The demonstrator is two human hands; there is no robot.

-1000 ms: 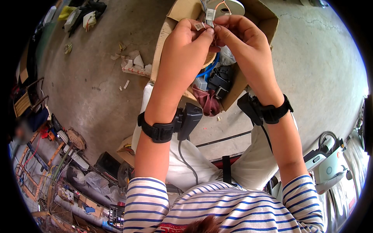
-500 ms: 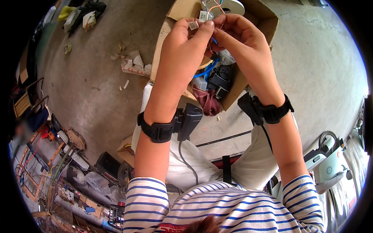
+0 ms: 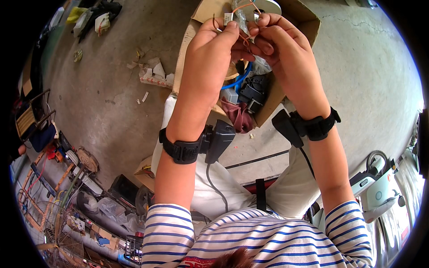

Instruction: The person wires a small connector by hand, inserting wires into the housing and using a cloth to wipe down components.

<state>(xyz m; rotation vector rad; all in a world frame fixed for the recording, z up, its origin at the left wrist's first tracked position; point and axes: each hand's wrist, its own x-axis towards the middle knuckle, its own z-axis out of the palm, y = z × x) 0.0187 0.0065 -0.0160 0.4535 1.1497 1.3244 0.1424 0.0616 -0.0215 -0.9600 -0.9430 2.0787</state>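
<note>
Orange thin wire loops, pinched between both hands.

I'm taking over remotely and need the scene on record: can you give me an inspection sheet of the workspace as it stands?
Surface: bare concrete floor, cracked and stained.
Job's things: thin orange wire with a small white tag, held above an open cardboard box.
Clutter: box holds a blue cable, black plastic parts and a dark red rag; paper scraps on the floor.
Grippers: left hand and right hand both pinch the wire; black wrist units on both.
Cables: grey lead hangs from the left wrist unit.
Surroundings: tools and a wire fan guard at lower left; white machine at right.
</note>
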